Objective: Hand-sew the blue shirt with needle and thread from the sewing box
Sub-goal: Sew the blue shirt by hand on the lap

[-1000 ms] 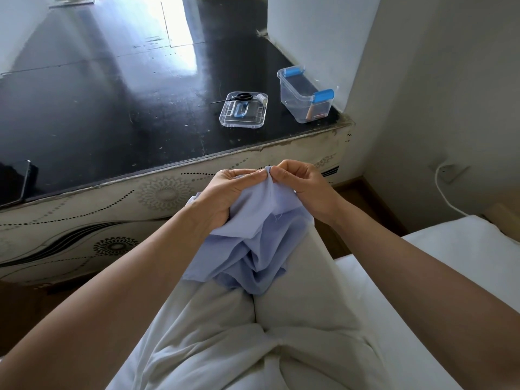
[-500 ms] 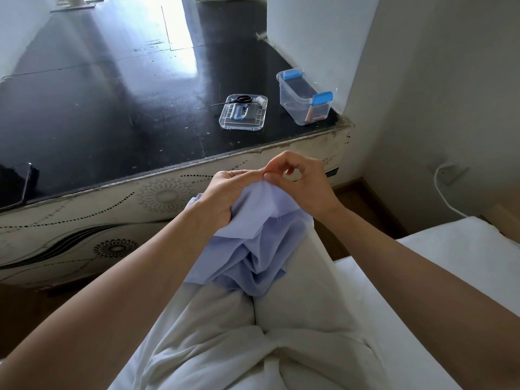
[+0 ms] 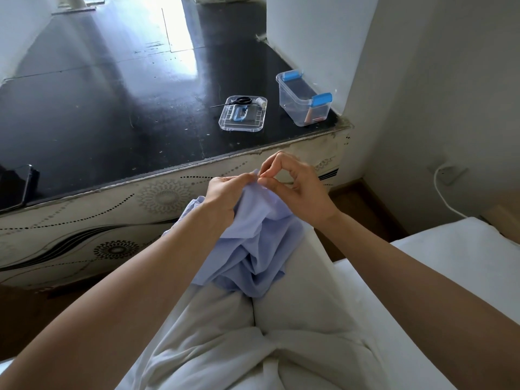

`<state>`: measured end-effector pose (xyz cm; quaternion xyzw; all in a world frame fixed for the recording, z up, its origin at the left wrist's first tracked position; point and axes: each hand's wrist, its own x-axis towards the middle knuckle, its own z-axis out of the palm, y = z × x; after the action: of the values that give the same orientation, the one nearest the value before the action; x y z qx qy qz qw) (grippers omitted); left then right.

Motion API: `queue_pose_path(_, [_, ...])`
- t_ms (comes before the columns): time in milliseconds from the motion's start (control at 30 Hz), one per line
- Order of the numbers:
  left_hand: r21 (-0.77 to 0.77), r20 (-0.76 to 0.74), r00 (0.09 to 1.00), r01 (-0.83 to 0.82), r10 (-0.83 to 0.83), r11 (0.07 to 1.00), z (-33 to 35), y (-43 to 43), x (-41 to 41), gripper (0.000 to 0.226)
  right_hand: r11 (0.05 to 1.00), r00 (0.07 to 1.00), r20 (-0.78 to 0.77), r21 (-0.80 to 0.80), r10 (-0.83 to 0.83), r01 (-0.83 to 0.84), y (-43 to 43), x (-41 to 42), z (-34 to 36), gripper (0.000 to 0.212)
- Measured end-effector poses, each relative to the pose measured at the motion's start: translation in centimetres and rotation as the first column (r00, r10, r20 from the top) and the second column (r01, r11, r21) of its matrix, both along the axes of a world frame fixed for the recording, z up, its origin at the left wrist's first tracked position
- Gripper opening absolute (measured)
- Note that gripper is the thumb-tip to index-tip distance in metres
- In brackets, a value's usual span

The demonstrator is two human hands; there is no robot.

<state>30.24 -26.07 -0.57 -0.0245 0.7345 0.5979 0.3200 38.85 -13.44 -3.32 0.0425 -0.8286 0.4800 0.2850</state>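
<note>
Headcount first: two hands (left hand (image 3: pixel 225 192), right hand (image 3: pixel 299 191)), one blue shirt (image 3: pixel 253 249), one clear sewing box (image 3: pixel 292 106) with two blue latches, one clear lid (image 3: pixel 242 121) with a blue handle, one pair of black scissors (image 3: pixel 239 101), one white thread spool (image 3: pixel 261 102), one dark phone (image 3: pixel 17 187), one white cable (image 3: pixel 441 192).

Black glossy tabletop (image 3: pixel 112 108) with a cream patterned front edge and a bright glare patch further back. Sewing box at the far right corner, close by a white wall. Lid just to its left, lying flat, scissors across its back rim with the tips poking out to the left, spool at its back right corner. Phone way off at the left edge. Brown floor below, white bed (image 3: pixel 450 263) on the right, cable trailing from a wall socket down toward it.

Shirt bunched on a lap in white trousers (image 3: pixel 281 319), rising to a peak between both hands. Left hand gripping a fold just under that peak, fingers curled round the cloth. Right hand right beside it, thumb and forefinger pinched tip to tip at the very top of the fold. Pinched item too tiny to identify. Sewing box and lid well apart from the hands, further back on the tabletop.
</note>
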Motion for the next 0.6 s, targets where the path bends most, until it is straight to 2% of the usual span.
queue_pose_path(67, [0.044,0.018,1.000,-0.014,0.013,0.999,-0.1,0.0,-0.2,0.016,0.975,0.990,0.077,-0.194,0.121,-0.104,-0.2,0.0,0.5,0.024])
queue_pose_path(100, [0.077,0.019,1.000,-0.009,0.008,0.997,-0.1,0.0,-0.3,0.013,0.925,0.972,0.118,-0.348,0.204,-0.152,0.1,0.1,0.7,0.018])
queue_pose_path(167, [0.110,0.012,1.000,-0.011,0.009,0.994,-0.2,0.0,-0.4,0.009,0.752,0.885,0.186,-0.617,0.427,-0.233,0.8,0.7,0.9,0.014])
queue_pose_path(200, [0.109,0.011,1.000,-0.026,0.025,0.994,-0.2,-0.1,-0.4,0.007,0.644,0.791,0.208,-0.711,0.575,-0.282,1.3,1.1,0.9,0.013])
queue_pose_path(233, [0.106,0.019,0.999,-0.048,0.046,0.993,-0.1,-0.2,-0.5,0.007,0.529,0.649,0.220,-0.782,0.728,-0.330,1.8,1.6,1.1,0.010])
queue_pose_path(267, [0.106,0.032,0.997,-0.072,0.069,0.992,0.0,-0.2,-0.7,0.008,0.429,0.470,0.233,-0.826,0.851,-0.366,2.2,1.9,1.3,0.010])
queue_pose_path(333, [0.107,0.048,0.995,-0.094,0.090,0.990,0.1,-0.4,-0.9,0.010,0.291,0.118,0.267,-0.863,0.957,-0.414,2.4,2.3,1.6,0.008])
queue_pose_path(367, [0.107,0.049,0.995,-0.091,0.086,0.990,0.1,-0.5,-1.0,0.011,0.258,0.021,0.275,-0.869,0.961,-0.422,2.5,2.4,1.7,0.009])
queue_pose_path(400, [0.108,0.049,0.996,-0.084,0.079,0.991,0.0,-0.5,-1.0,0.011,0.241,-0.011,0.271,-0.874,0.963,-0.422,2.6,2.5,1.7,0.010])
queue_pose_path(433, [0.114,0.053,0.996,-0.075,0.069,0.991,0.1,-0.5,-1.0,0.011,0.245,0.022,0.259,-0.877,0.966,-0.413,2.7,2.5,1.6,0.011])
queue_pose_path(467, [0.125,0.055,0.997,-0.068,0.061,0.990,0.1,-0.5,-0.9,0.011,0.274,0.120,0.247,-0.881,0.962,-0.386,3.0,2.4,1.4,0.012])
queue_pose_path(533, [0.136,0.057,0.997,-0.063,0.056,0.989,0.2,-0.5,-0.9,0.011,0.402,0.456,0.262,-0.884,0.850,-0.241,3.0,2.2,1.1,0.013])
queue_pose_path(567, [0.133,0.058,0.997,-0.062,0.055,0.989,0.1,-0.5,-1.0,0.012,0.484,0.623,0.301,-0.864,0.722,-0.142,2.9,1.8,1.0,0.011])
queue_pose_path(600, [0.130,0.061,0.997,-0.064,0.057,0.989,0.0,-0.6,-1.0,0.014,0.586,0.750,0.363,-0.809,0.553,-0.040,2.7,1.4,0.9,0.009])
